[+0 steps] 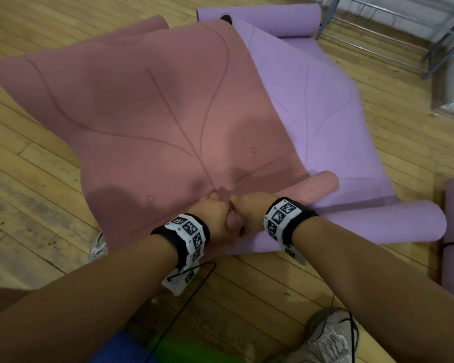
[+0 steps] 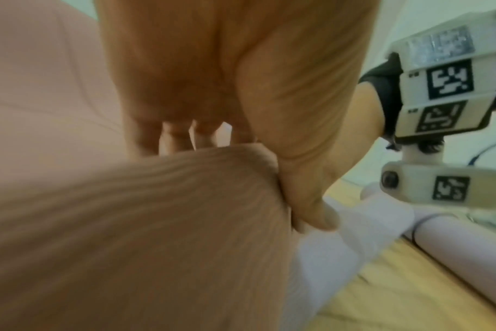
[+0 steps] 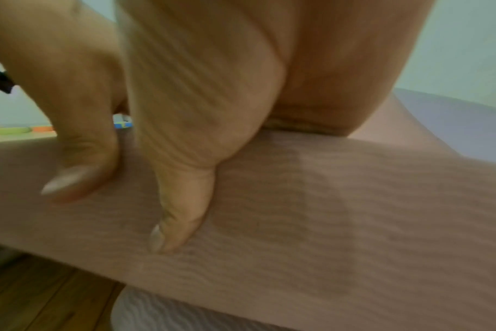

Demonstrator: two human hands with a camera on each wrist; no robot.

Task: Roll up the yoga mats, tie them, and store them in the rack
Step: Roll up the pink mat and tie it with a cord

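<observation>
My left hand and right hand sit side by side at the near end of the pink mat, each grip curled round its started roll, thumbs pressed underneath. The mat lies on the floor, overlapping the purple mat to its right. I'd keep both hands level and the roll tight so its edges stay flush. No readable brand or writing; only coded wristband markers.
</observation>
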